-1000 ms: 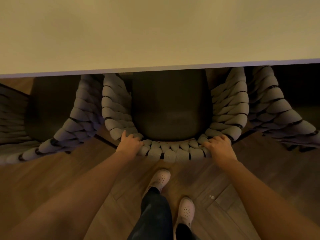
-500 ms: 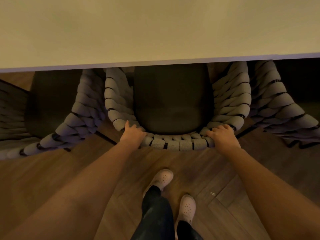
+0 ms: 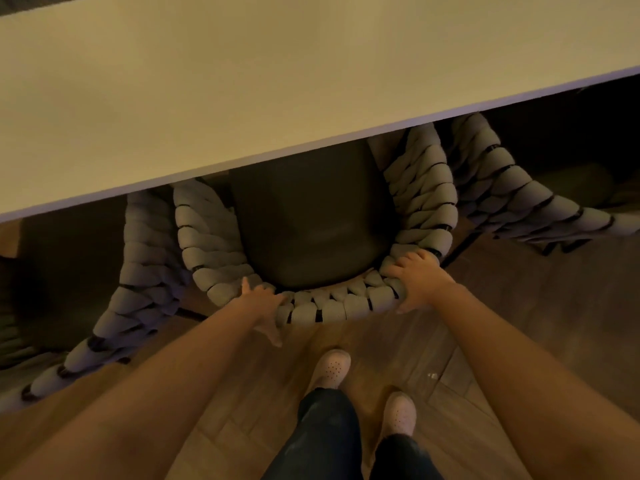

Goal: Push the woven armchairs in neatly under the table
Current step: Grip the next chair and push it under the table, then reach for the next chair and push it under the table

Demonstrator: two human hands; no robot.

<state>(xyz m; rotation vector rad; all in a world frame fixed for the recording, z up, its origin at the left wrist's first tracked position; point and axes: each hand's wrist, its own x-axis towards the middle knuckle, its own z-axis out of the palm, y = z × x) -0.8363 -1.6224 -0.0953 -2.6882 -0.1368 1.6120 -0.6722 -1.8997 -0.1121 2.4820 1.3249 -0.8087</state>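
Observation:
A woven armchair [image 3: 332, 308] with a thick grey rope back and a dark seat cushion [image 3: 311, 230] stands in front of me, its front half hidden under the pale tabletop [image 3: 277, 84]. My left hand [image 3: 261, 304] rests on the left part of the curved backrest, thumb hanging down behind it and fingers loose. My right hand [image 3: 417, 278] grips the right part of the backrest, fingers curled over the top.
A second woven armchair [image 3: 138, 271] stands close on the left and a third [image 3: 512, 195] on the right, both partly under the table. My two feet in light shoes [image 3: 330, 367] stand on the wooden floor [image 3: 519, 323] behind the chair.
The view has tilted and the table edge now runs diagonally. My left hand has loosened from a closed grip, its thumb now hanging behind the backrest. The right hand keeps its hold.

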